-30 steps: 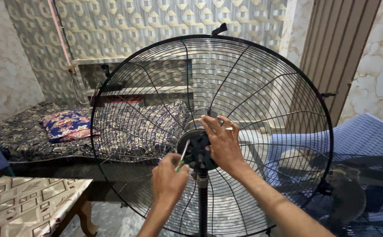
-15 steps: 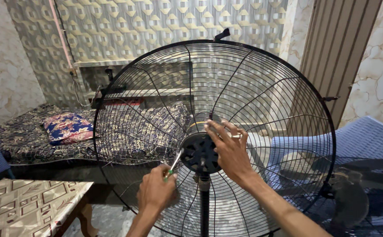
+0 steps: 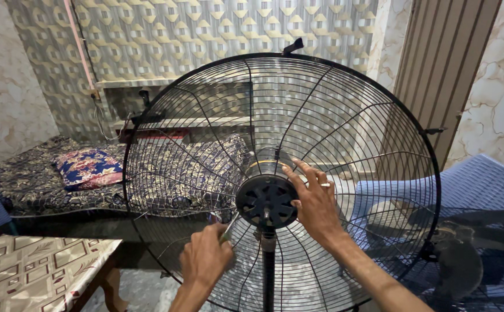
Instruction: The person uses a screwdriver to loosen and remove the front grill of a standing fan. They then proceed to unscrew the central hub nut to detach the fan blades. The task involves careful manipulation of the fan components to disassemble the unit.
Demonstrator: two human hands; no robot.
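A large round black wire fan guard [image 3: 344,115] stands upright on a black pole [image 3: 268,271] in front of me. At its centre is a black round hub [image 3: 266,201]. My right hand [image 3: 315,199] rests with spread fingers on the right side of the hub. My left hand [image 3: 205,260] is lower left of the hub and grips a screwdriver [image 3: 227,228] with a green handle; its metal tip points up toward the hub's lower left edge.
A low table with a patterned cloth [image 3: 32,271] is at lower left. Behind the guard lies a bed with dark patterned bedding [image 3: 44,185] and a blue-red pillow [image 3: 87,167]. A blue plastic chair [image 3: 483,179] and another fan part [image 3: 465,260] stand at right.
The view has shifted, so the fan sits a little lower and to the right. My left hand with the screwdriver has dropped away from the hub. My right hand stays on the hub.
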